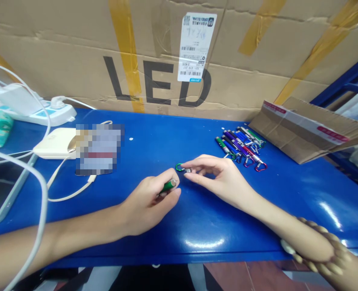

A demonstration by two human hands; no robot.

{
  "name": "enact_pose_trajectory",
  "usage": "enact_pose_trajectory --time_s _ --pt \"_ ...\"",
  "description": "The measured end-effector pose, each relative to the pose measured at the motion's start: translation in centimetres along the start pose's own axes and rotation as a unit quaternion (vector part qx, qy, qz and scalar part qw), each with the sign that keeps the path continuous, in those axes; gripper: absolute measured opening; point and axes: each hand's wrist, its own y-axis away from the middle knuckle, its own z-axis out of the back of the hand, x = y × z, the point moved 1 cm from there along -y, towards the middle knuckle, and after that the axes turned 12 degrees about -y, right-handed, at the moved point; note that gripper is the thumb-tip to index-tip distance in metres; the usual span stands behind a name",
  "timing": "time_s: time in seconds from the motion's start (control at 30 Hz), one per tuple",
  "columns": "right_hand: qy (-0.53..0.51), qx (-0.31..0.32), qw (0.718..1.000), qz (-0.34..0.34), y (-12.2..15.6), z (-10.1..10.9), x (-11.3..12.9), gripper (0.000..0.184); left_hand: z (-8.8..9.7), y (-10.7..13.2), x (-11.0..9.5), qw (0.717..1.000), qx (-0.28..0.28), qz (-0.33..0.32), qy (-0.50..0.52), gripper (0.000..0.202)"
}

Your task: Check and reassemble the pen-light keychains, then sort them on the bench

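Observation:
A green metal tube point(168, 185), which looks like the body of a small keychain flashlight, is wrapped in the fingers of my left hand point(150, 200). Its round end points right, and the rest is hidden in the palm. Just to the right, my right hand point(224, 173) pinches a small silver end cap point(187, 171) between thumb and fingers. A green carabiner clip point(179, 167) sticks out left of those fingertips, by the cap. The two hands are close together but apart, over the blue table point(154, 149).
Several colored keychain flashlights point(237, 143) with carabiners lie in a pile beyond my right hand. An open cardboard box point(296, 129) stands at right. At left are a blurred phone-like object point(100, 149), a cream power bank point(56, 143), cables and a power strip point(57, 115). A large carton point(76, 52) closes the back.

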Motion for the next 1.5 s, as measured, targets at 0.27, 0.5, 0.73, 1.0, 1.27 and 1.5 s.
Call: enact_pose_trajectory --time_s 0.27,0.5,0.73,1.0,1.27,1.5 --pt "-0.006 -0.013 1.000 0.002 0.0 0.0 -0.7 0.019 -0.2 0.0 0.0 0.999 -0.022 0.029 0.028 0.015" --pt "-0.059 -0.059 0.995 -0.050 -0.6 0.2 -1.0 0.026 -0.2 0.0 -0.1 0.999 -0.019 0.048 0.013 0.014" --pt "-0.186 -0.105 0.966 -0.148 -0.9 0.1 -1.1 0.027 -0.1 -0.2 -0.1 0.996 0.009 0.071 -0.047 0.019" --pt "-0.304 -0.097 0.934 -0.163 -0.7 0.0 -1.4 0.028 -0.1 -0.2 0.0 0.996 0.008 0.057 -0.071 0.018" --pt "-0.267 -0.049 0.954 -0.125 -0.2 -0.4 -0.6 0.014 -0.3 -0.2 0.1 0.990 -0.091 0.042 -0.100 0.018" --pt "-0.233 -0.057 0.968 -0.078 -0.2 -0.3 -0.8 0.014 -0.4 -0.5 0.4 0.987 -0.101 0.002 -0.125 0.025"
